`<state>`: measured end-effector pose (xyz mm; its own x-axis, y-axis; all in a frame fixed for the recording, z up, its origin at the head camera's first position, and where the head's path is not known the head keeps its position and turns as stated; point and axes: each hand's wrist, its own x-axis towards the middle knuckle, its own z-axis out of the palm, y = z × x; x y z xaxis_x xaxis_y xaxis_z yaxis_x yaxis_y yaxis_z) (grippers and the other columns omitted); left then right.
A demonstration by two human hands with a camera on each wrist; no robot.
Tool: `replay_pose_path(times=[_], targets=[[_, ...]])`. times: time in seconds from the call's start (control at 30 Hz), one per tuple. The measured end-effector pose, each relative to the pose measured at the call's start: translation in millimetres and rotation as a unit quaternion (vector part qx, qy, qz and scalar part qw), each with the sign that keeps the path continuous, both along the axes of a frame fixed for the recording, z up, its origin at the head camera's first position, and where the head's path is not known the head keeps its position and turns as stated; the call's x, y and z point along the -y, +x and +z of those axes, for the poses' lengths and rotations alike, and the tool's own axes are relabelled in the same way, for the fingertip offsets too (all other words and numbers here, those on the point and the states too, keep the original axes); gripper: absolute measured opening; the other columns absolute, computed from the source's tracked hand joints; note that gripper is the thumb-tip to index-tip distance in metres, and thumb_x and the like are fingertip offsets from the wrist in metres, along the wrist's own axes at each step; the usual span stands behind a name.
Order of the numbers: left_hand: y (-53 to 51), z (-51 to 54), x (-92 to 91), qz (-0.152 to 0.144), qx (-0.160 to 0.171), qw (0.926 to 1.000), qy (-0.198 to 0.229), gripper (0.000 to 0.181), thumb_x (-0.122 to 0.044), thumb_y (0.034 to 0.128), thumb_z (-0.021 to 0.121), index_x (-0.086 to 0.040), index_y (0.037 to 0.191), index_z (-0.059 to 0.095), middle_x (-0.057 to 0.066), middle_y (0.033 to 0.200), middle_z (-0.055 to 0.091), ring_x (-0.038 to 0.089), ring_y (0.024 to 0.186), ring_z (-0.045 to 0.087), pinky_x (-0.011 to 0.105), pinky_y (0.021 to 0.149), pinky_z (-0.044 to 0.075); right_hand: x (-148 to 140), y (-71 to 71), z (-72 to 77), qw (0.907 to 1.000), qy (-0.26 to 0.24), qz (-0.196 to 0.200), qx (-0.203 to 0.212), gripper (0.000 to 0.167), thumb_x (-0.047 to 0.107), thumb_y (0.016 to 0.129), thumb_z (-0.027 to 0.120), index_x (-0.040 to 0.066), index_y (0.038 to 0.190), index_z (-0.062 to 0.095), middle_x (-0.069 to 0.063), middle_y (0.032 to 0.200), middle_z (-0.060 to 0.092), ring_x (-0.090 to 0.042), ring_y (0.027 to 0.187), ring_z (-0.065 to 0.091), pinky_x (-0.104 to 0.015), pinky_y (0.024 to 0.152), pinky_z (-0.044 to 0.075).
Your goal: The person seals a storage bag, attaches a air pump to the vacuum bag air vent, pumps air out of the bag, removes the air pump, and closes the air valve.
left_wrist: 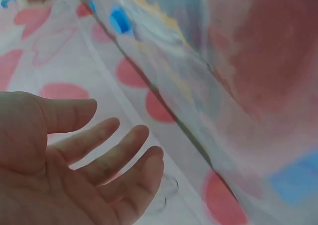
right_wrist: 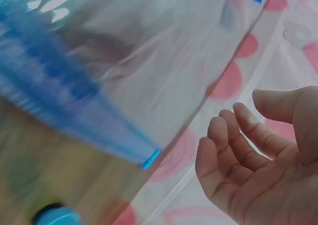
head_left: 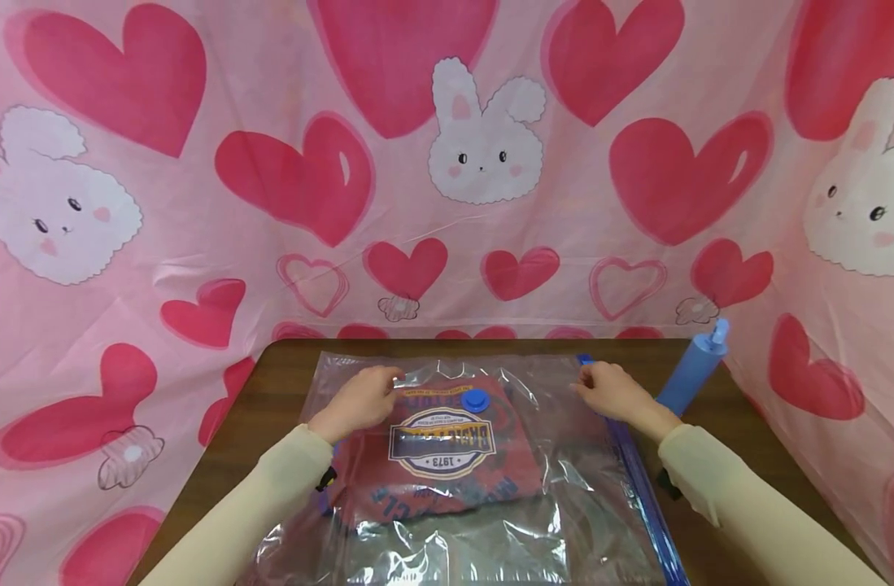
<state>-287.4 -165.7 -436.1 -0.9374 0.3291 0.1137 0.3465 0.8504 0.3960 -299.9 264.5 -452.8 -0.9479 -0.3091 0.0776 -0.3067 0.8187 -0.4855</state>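
On the dark wooden table lies a clear bag, a folded red garment inside. The left hand holds nothing, fingers relaxed; the right hand, fingers loosely bent, seems equally free beside the blue strip, contact unclear.

A dark wooden table carries a clear plastic bag, with a blue cylinder to its right.

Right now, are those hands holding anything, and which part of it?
No, nothing is held. The left grip and the right grip are both empty, with relaxed fingers, near the clear plastic bag.
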Motion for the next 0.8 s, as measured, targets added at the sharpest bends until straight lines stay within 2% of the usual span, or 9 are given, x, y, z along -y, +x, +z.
replay_pose_path(times=[0.1,0.2,0.37,0.5,0.67,0.8], targets=[[-2.7,-3.3,-17.5,0.002,0.006,0.9999,-0.01,0.03,-0.009,0.0937,0.072,-0.002,0.123,0.073,0.008,0.097,0.07,0.024,0.088,0.066,0.049,0.08,0.058,21.1,-10.5,-2.4,0.9998,0.001,0.021,-0.004,0.023,0.013,0.098,0.07,0.009,0.077,0.061,0.002,0.067,0.053,-0.014,0.059,0.048,-0.032,0.054,0.042],[-7.5,-8.1,-31.4,0.015,0.006,0.9999,-0.001,0.029,-0.01,0.0917,0.074,-0.004,0.12,0.075,0.006,0.093,0.07,0.023,0.084,0.065,0.047,0.079,0.058,40.2,-18.2,-7.7,0.9991,0.001,0.042,-0.004,0.016,0.01,0.097,0.072,0.008,0.082,0.065,0.002,0.07,0.059,-0.014,0.062,0.053,-0.032,0.057,0.047],[-19.2,-16.0,-51.6,0.0,0.021,0.9996,0.022,0.023,-0.009,0.0915,0.075,-0.003,0.113,0.078,0.003,0.085,0.07,0.021,0.076,0.063,0.044,0.073,0.058,69.2,-29.6,-10.0,0.9971,-0.004,0.076,0.009,0.01,0.01,0.097,0.072,0.005,0.089,0.069,0.001,0.073,0.062,-0.015,0.064,0.056,-0.033,0.06,0.051],[-25.5,-19.6,-68.2,-0.004,0.028,0.9996,0.01,0.019,-0.009,0.0909,0.077,-0.003,0.109,0.079,0.0,0.079,0.067,0.02,0.072,0.061,0.041,0.068,0.055,92.2,-38.7,-9.2,0.9946,-0.003,0.102,0.018,0.008,0.008,0.097,0.071,0.001,0.093,0.073,0.0,0.072,0.062,-0.014,0.062,0.056,-0.032,0.058,0.05],[-30.5,-23.6,-83.1,-0.006,0.036,0.9993,-0.006,0.007,-0.014,0.0912,0.079,-0.008,0.093,0.077,0.001,0.079,0.068,0.02,0.071,0.063,0.041,0.07,0.058,124.0,-44.3,-10.7,0.9935,0.016,0.111,0.019,0.009,0.01,0.096,0.075,0.002,0.093,0.073,0.001,0.072,0.063,-0.014,0.061,0.057,-0.03,0.055,0.049],[-37.2,-27.7,-88.6,0.005,0.055,0.9985,0.001,0.01,-0.018,0.0907,0.081,-0.009,0.089,0.077,0.001,0.08,0.069,0.021,0.071,0.064,0.043,0.072,0.059,142.4,-44.0,-15.3,0.9918,0.044,0.119,0.015,0.013,0.016,0.097,0.077,0.005,0.092,0.071,0.001,0.072,0.061,-0.015,0.063,0.057,-0.031,0.058,0.05]])
